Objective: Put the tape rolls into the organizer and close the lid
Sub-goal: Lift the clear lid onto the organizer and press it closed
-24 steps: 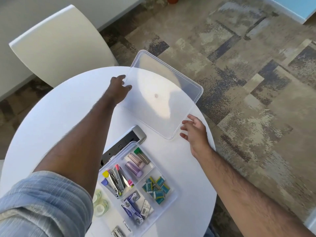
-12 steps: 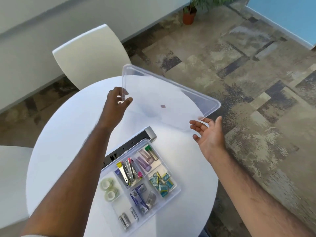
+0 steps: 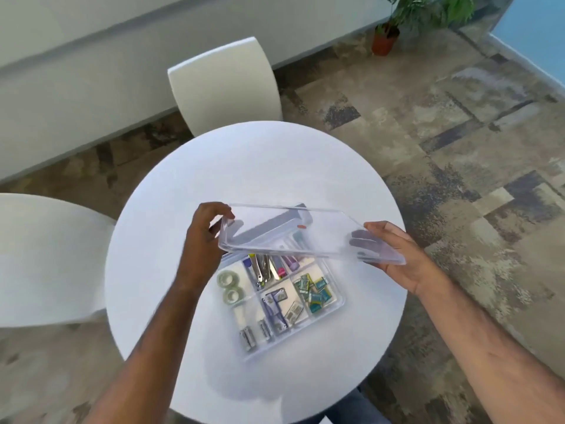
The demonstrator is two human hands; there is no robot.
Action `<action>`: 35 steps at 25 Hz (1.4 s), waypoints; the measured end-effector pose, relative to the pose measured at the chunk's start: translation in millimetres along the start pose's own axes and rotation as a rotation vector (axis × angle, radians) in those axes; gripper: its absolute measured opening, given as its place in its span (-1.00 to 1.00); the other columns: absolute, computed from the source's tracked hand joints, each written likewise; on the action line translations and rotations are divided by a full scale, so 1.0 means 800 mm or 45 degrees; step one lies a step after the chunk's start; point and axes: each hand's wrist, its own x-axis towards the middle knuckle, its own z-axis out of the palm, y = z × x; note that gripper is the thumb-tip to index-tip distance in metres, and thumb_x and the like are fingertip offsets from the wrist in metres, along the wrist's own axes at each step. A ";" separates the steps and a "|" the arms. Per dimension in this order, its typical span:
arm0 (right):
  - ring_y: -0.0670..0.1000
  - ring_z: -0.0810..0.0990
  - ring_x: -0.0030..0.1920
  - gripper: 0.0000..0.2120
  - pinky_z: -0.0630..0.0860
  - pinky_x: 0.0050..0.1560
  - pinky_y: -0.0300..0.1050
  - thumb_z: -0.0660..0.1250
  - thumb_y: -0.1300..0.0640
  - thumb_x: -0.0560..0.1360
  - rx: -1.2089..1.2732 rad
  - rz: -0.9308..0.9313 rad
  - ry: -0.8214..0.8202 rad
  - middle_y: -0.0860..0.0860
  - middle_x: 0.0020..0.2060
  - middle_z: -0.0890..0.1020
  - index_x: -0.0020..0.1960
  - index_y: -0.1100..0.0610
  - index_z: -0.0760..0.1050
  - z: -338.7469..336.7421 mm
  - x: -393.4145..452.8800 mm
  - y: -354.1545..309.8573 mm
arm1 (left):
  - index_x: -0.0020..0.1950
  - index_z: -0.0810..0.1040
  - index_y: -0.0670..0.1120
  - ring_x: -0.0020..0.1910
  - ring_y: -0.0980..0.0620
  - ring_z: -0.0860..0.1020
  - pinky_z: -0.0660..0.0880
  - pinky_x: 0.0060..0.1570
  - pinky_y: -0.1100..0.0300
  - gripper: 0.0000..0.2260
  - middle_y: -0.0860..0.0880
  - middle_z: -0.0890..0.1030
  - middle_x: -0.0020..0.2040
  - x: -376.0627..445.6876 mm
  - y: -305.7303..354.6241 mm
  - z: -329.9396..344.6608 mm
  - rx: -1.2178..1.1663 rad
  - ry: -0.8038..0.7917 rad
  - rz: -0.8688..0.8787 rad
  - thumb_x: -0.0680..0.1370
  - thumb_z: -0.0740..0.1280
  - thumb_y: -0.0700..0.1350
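Note:
A clear plastic lid (image 3: 308, 237) hangs tilted above the far half of the clear organizer (image 3: 337, 304) on the round white table (image 3: 183, 185). My left hand (image 3: 204, 231) grips the lid's left corner and my right hand (image 3: 394, 255) holds its right edge from underneath. Two clear tape rolls (image 3: 230, 287) lie in the organizer's left compartment. Other compartments hold clips, small tools and staples. The organizer's far compartments are blurred behind the lid.
A grey rectangular device (image 3: 275, 224) lies on the table behind the organizer, seen through the lid. One white chair (image 3: 226, 84) stands at the far side and another (image 3: 39, 258) at the left. A potted plant (image 3: 385, 38) stands on the carpet.
Both hands lifted the lid off the far side of the table and brought it toward me, over the organizer. The right hand went from open beside the lid to holding it.

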 end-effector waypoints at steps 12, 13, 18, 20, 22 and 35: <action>0.29 0.69 0.12 -0.54 0.70 -0.11 0.10 0.39 0.22 0.57 -0.510 0.082 -0.157 0.22 0.14 0.69 0.43 0.07 0.38 0.052 -0.045 0.070 | 0.40 0.42 0.19 0.37 0.10 0.53 0.56 0.25 0.25 -0.50 0.04 0.43 0.44 -0.200 -0.087 -0.063 0.080 0.031 -0.316 0.60 0.41 -0.28; 0.28 0.69 0.11 -0.55 0.69 -0.09 0.12 0.40 0.20 0.57 -0.558 0.081 -0.147 0.21 0.13 0.70 0.42 0.06 0.38 0.053 -0.045 0.074 | 0.43 0.39 0.16 0.32 0.07 0.57 0.59 0.23 0.18 -0.51 0.03 0.51 0.39 -0.210 -0.093 -0.057 0.065 0.021 -0.418 0.62 0.36 -0.29; 0.22 0.72 0.06 -0.61 0.67 -0.12 0.08 0.35 0.21 0.61 -0.739 0.048 -0.157 0.14 0.10 0.72 0.41 0.03 0.40 0.056 -0.040 0.093 | 0.45 0.39 0.01 0.15 -0.03 0.66 0.62 0.20 -0.10 -0.64 0.01 0.66 0.22 -0.243 -0.131 -0.021 0.022 0.017 -0.818 0.68 0.20 -0.26; 0.22 0.72 0.05 -0.62 0.68 -0.10 0.12 0.33 0.24 0.63 -0.794 0.036 -0.140 0.13 0.08 0.73 0.41 0.03 0.40 0.056 -0.032 0.099 | 0.45 0.41 0.02 0.15 -0.07 0.65 0.60 0.22 -0.17 -0.65 -0.04 0.66 0.24 -0.242 -0.143 -0.011 -0.084 0.036 -0.951 0.67 0.21 -0.22; 0.21 0.73 0.03 -0.64 0.68 -0.04 0.19 0.31 0.26 0.64 -0.830 0.028 -0.120 0.12 0.06 0.73 0.39 0.02 0.40 0.056 -0.024 0.105 | 0.51 0.39 -0.01 0.14 -0.10 0.65 0.59 0.23 -0.13 -0.60 -0.05 0.66 0.23 -0.234 -0.153 -0.002 -0.088 0.048 -1.037 0.66 0.28 -0.15; 0.17 0.70 -0.05 -0.66 0.66 -0.29 0.00 0.34 0.29 0.61 -0.897 -0.064 0.073 0.18 0.05 0.68 0.36 0.07 0.47 0.058 0.029 0.117 | 0.21 0.60 -0.06 0.05 -0.18 0.68 0.66 0.12 -0.20 -0.75 0.01 0.64 -0.05 -0.166 -0.183 0.016 -0.087 0.170 -1.120 0.54 0.42 -0.20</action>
